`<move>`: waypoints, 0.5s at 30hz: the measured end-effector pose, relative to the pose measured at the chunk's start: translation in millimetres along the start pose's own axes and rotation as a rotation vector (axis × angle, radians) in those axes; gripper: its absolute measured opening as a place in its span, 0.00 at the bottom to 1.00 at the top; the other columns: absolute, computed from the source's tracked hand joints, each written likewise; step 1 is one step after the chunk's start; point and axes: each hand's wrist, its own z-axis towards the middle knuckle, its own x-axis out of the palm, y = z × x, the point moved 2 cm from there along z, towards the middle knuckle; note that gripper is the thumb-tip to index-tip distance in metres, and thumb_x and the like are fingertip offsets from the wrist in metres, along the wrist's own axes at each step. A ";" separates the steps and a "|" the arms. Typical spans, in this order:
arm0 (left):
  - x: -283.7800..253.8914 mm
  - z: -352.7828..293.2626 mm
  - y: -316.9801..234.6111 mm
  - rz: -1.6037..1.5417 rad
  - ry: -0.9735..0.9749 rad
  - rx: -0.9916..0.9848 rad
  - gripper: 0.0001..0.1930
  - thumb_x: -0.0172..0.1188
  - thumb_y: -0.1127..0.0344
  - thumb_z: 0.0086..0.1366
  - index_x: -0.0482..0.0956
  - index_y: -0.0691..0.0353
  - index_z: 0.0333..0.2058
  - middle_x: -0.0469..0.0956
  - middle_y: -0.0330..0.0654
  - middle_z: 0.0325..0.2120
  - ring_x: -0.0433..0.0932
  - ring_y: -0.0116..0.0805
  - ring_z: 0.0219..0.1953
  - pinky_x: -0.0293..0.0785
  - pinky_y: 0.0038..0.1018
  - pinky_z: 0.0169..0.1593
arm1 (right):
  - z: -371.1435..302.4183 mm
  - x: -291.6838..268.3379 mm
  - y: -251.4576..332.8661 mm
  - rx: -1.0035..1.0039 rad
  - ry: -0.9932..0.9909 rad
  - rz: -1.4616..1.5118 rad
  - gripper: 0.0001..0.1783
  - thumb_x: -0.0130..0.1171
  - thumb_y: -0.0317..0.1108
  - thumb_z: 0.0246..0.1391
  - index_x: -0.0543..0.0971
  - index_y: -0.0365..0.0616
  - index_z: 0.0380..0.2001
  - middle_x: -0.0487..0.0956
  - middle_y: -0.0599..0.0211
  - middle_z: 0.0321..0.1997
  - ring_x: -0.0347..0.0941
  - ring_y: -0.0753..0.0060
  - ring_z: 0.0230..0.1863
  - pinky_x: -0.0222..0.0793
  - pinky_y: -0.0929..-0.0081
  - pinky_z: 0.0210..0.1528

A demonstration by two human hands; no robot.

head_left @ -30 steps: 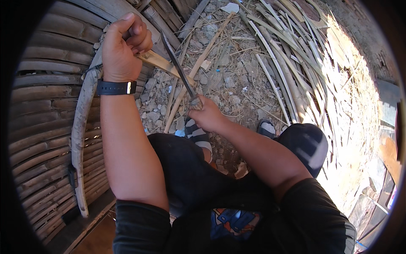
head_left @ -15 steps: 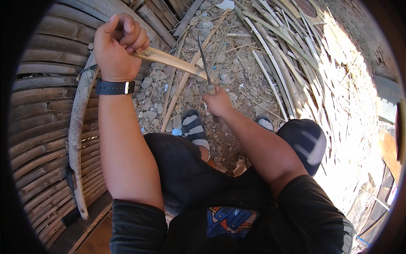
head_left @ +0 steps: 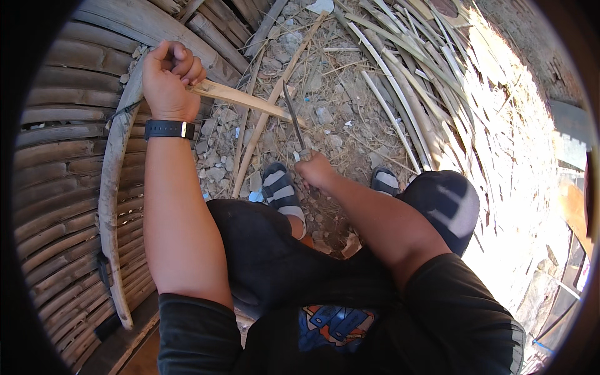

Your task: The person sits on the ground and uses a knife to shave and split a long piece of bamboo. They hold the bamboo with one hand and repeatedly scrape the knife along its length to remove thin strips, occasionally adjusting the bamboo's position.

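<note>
My left hand (head_left: 173, 78), raised at the upper left, is closed around one end of a pale bamboo strip (head_left: 247, 100). The strip slants down to the right, its far end free above the rubble. In my right hand (head_left: 315, 170), near the middle, is the handle of a long, slim knife (head_left: 292, 115). Its dark blade points up and slightly left, crossing the strip near the free end. I cannot tell whether blade and strip touch.
A slatted bamboo wall (head_left: 69, 150) and a curved pole (head_left: 109, 206) stand at my left. Cut bamboo strips (head_left: 415, 87) lie heaped at the upper right. Stones and straw cover the ground (head_left: 215, 150). My sandalled feet (head_left: 281, 190) are below the knife.
The knife and my right hand have come nearer to me and slightly left. My left hand, still gripping the strip, has shifted only a little in the picture.
</note>
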 end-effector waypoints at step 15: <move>11.7 -4.0 5.5 0.025 -0.189 0.056 0.17 0.43 0.54 0.71 0.67 0.57 0.25 0.51 0.29 0.12 0.49 0.25 0.16 0.50 0.25 0.24 | -5.3 18.1 17.6 -0.136 -0.012 0.070 0.21 0.60 0.33 0.48 0.71 0.33 0.44 0.76 0.56 0.22 0.74 0.67 0.21 0.71 0.67 0.28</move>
